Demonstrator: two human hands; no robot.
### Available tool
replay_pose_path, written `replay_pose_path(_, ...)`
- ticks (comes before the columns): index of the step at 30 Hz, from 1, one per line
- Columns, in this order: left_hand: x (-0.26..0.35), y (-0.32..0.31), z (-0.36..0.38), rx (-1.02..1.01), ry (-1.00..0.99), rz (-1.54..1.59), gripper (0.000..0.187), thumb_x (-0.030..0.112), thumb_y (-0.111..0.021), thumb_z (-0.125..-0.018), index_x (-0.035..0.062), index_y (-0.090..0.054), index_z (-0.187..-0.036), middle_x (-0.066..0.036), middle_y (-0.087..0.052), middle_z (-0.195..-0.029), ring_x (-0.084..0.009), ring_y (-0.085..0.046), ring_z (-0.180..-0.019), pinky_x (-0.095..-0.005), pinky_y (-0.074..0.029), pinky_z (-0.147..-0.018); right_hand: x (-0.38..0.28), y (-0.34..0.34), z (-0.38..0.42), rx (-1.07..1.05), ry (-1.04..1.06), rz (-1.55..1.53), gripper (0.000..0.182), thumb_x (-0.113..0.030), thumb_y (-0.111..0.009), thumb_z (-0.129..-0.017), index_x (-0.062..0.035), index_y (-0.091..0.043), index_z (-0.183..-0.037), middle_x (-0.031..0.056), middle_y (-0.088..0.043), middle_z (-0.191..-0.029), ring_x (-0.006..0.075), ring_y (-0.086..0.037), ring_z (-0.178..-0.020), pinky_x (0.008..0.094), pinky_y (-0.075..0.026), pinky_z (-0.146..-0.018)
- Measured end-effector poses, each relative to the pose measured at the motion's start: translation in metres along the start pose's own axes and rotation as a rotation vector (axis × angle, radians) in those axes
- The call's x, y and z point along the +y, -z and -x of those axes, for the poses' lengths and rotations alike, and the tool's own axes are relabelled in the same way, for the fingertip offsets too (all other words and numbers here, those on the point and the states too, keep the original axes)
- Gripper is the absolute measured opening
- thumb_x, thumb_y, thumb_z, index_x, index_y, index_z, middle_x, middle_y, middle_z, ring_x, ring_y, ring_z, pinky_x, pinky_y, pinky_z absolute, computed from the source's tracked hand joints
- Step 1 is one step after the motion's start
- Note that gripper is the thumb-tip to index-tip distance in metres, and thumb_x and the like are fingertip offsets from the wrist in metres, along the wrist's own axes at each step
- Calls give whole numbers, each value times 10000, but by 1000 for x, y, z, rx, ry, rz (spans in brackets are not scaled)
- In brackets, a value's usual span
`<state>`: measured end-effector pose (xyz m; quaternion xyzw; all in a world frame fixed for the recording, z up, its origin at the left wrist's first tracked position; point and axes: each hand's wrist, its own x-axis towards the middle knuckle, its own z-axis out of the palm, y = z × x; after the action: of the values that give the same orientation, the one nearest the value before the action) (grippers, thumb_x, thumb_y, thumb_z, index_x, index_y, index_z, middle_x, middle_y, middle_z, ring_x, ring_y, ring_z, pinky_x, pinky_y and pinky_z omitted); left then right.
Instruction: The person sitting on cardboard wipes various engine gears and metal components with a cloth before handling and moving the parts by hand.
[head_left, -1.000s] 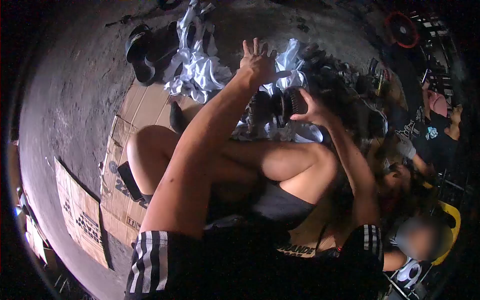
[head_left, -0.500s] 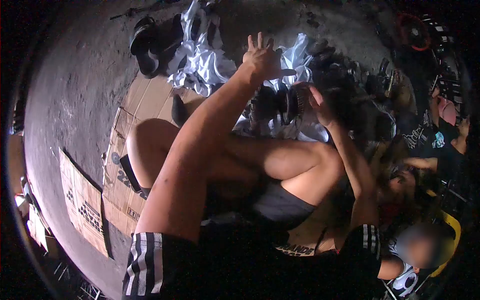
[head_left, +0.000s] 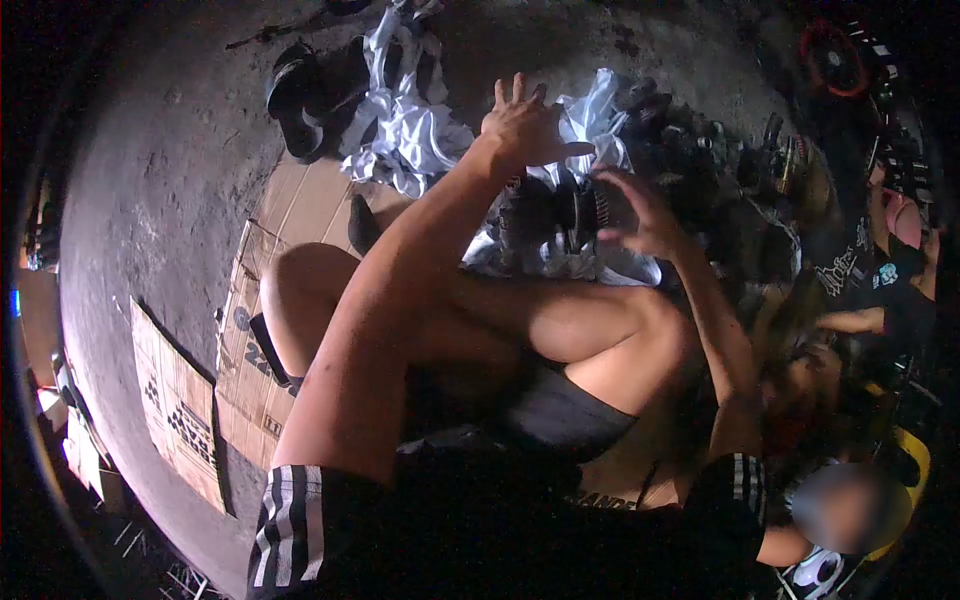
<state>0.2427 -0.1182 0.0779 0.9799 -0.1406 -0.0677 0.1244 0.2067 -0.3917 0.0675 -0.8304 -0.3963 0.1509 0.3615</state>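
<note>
My left hand (head_left: 520,130) is stretched out with its fingers spread, beside a shiny white cloth (head_left: 597,112) and above dark ridged objects (head_left: 545,215). Nothing is in it. To the right of those objects, my right hand (head_left: 645,218) is open, thumb and fingers apart in a curved shape, and holds nothing. A second white crumpled cloth (head_left: 410,135) lies left of my left hand. More white material (head_left: 630,266) shows beneath the dark objects, near my knees.
Flattened cardboard (head_left: 285,205) lies under my legs, with another cardboard piece (head_left: 180,400) at the left. Dark sandals (head_left: 297,105) are at upper left. Dark parts (head_left: 700,145) are heaped at upper right. Other people (head_left: 890,290) sit at the right.
My right hand has turned and its fingers have opened into a wider curve, slightly lower. My left hand has hardly moved. The view has shifted slightly.
</note>
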Motion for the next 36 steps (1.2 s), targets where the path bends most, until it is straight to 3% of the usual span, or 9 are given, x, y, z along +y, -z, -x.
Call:
replay_pose_path(2, 1, 1, 1, -27, 1, 3, 955, 842, -466, -781, 135, -514, -1421, -178, -341, -1552, -462, -161, -1467, -595, -105, -1183, -8, 3, 1, -115, 54, 211, 903, -189, -857, -672, -115, -404, -1449, 160, -436, -1457, 352, -403, -1366, 449, -318, -1146)
replay_pose_path(9, -12, 3, -24, -133, -33, 18, 1016, 859, -531, -723, 157, -462, -1455, -146, -326, -1566, -411, -176, -1474, -554, -140, -1199, 24, 2, -13, -111, 112, 381, 764, -325, -752, -793, -95, -417, -1440, 177, -456, -1436, 322, -434, -1341, 426, -342, -1118)
replay_pose_path(12, -14, -1, -30, -178, -15, 33, 1014, 859, -551, -709, 150, -495, -1432, -141, -341, -1559, -412, -202, -1463, -553, -137, -1200, 34, 0, -30, -337, -537, -119, 737, -411, -685, -856, -76, -405, -1450, 177, -467, -1426, 321, -441, -1331, 395, -340, -1111)
replay_pose_path(15, -23, -7, -32, -64, -45, 100, 933, 831, -569, -721, 135, -596, -1341, -163, -454, -1481, -437, -268, -1432, -585, -198, -1159, 10, 11, -35, -56, -334, -350, 763, -426, -697, -865, -48, -397, -1457, 145, -445, -1454, 316, -434, -1311, 415, -353, -1075)
replay_pose_path(16, -24, -8, -33, -59, -39, 107, 935, 829, -573, -717, 133, -596, -1340, -162, -452, -1483, -433, -268, -1433, -582, -198, -1161, 29, 8, -32, 131, 201, 209, 743, -375, -711, -849, -61, -409, -1452, 143, -425, -1472, 315, -418, -1329, 456, -334, -1081)
replay_pose_path(20, -34, -28, -46, -89, -49, 101, 961, 848, -561, -709, 132, -586, -1349, -156, -439, -1495, -434, -252, -1443, -578, -179, -1174, 45, 14, -24, -204, 392, 489, 799, -456, -678, -793, -75, -418, -1446, 151, -437, -1466, 329, -439, -1323, 481, -329, -1089)
replay_pose_path(29, -41, -28, -51, -108, -30, 83, 981, 852, -563, -707, 154, -540, -1396, -153, -425, -1507, -424, -223, -1459, -590, -157, -1178, 71, -11, 15, 71, 345, 498, 380, -241, -663, -839, -111, -619, -1193, 146, -571, -1295, 349, -507, -1246, 489, -368, -1059)
replay_pose_path(32, -45, -39, -55, -98, -42, 110, 976, 835, -593, -701, 157, -533, -1400, -152, -424, -1508, -423, -231, -1456, -597, -158, -1175, 23, 11, 21, -560, -231, 594, 282, -188, -722, -786, -109, -656, -1048, 141, -602, -1231, 361, -513, -1230, 498, -366, -1067)
replay_pose_path(36, -52, -32, -59, -170, -44, 76, 993, 824, -632, -675, 160, -525, -1406, -146, -420, -1512, -421, -253, -1446, -598, -165, -1173, 55, 3, 96, -294, -18, 508, 356, -200, -752, -771, -109, -640, -1097, 150, -548, -1341, 359, -472, -1286, 484, -364, -1095)
